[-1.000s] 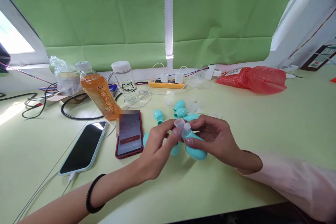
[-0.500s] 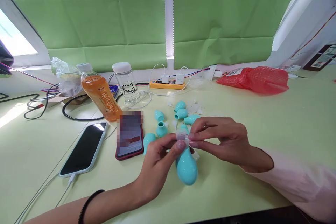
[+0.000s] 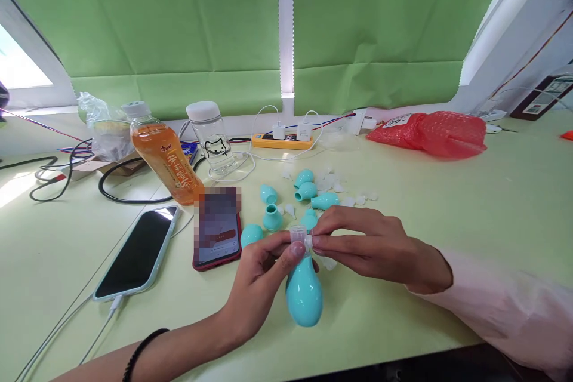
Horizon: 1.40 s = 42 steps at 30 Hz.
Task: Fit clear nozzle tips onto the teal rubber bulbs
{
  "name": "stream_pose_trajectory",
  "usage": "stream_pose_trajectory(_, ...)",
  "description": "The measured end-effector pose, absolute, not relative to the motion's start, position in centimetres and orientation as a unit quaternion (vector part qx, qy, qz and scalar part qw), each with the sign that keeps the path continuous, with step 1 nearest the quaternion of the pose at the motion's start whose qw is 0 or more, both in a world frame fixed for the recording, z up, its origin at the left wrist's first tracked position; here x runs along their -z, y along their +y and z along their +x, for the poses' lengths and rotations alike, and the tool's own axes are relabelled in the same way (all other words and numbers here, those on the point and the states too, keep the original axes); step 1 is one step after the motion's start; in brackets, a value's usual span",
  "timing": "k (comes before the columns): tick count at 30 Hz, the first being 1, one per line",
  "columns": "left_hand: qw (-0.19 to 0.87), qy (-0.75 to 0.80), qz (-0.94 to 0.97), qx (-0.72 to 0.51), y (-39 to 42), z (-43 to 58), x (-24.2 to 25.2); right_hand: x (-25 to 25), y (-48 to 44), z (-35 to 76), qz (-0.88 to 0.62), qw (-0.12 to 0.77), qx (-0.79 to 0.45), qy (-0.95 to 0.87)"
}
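A glossy turquoise bulb (image 3: pixel 304 297) hangs, wide end toward me, from a clear plastic fitting (image 3: pixel 298 234) at its neck. My left hand (image 3: pixel 253 289) is closed around the neck and fitting, thumb in front. From the other side, my right hand (image 3: pixel 376 245) pinches a small whitish side piece of the fitting; its fingertips partly hide that piece. Beyond the hands lie several more turquoise bulbs, among them an open-necked bulb (image 3: pixel 272 218) standing with its mouth up and another bulb (image 3: pixel 324 201) on its side. One bulb (image 3: pixel 251 235) rests beside my left hand.
Small whitish scraps (image 3: pixel 329 182) are scattered behind the bulbs. To the left are a red-cased phone (image 3: pixel 219 233), a charging phone (image 3: pixel 138 253), an orange drink bottle (image 3: pixel 168 161) and a clear bottle (image 3: pixel 217 146). At the back sit a power strip (image 3: pixel 282 142) and a red bubble-wrap package (image 3: pixel 430 134).
Both hands and the held bulb have shifted slightly left and down in the view, which itself has moved a little. The grip of each hand looks much the same.
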<state>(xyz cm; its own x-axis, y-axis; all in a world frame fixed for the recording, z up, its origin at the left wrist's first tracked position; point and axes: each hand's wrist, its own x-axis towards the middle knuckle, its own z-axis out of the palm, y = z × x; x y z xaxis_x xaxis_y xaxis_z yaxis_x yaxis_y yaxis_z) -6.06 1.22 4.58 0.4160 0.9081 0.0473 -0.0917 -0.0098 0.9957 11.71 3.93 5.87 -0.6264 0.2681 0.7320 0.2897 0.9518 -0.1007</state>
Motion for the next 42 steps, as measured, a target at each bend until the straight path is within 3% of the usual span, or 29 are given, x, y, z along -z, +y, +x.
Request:
stream_pose_trajectory(5, 0.569, 0.403, 0.608, -0.38, 1.2, -6.1, -4.2, -6.2, 4.4, 12.2, -0.117, 0.308, 0.046, -0.943)
stream_pose_trajectory(13, 0.559, 0.396, 0.624, -0.376, 1.1, -6.3, -4.4, -6.4, 3.8, 12.4, -0.103, 0.31, 0.052, -0.944)
stream_pose_trajectory(17, 0.581, 0.38, 0.617, -0.37, 0.9, -6.2, -4.3, -5.9, 3.9, 12.1, -0.091, 0.355, 0.065, -0.928)
stream_pose_trajectory(23, 0.606, 0.377, 0.597, -0.365, 0.5, -6.2, -3.8, -5.1, 4.3, 11.5, -0.112, 0.418, -0.103, -0.896)
stream_pose_trajectory(27, 0.638, 0.359, 0.582, -0.354, 0.4, -6.2, -3.7, -5.2, 4.6, 11.6, -0.095, 0.413, -0.178, -0.888)
stream_pose_trajectory(30, 0.655, 0.364, 0.561, -0.352, 0.4, -6.2, -3.5, -5.5, 4.6, 11.7, -0.088, 0.394, -0.138, -0.904)
stream_pose_trajectory(38, 0.637, 0.382, 0.544, -0.391, 0.2, -6.1, -3.9, -5.1, 3.3, 12.0, -0.1, 0.385, 0.14, -0.907)
stream_pose_trajectory(42, 0.614, 0.398, 0.543, -0.413, 0.0, -6.0, -3.6, -5.0, 3.0, 11.3, -0.151, 0.383, 0.113, -0.904)
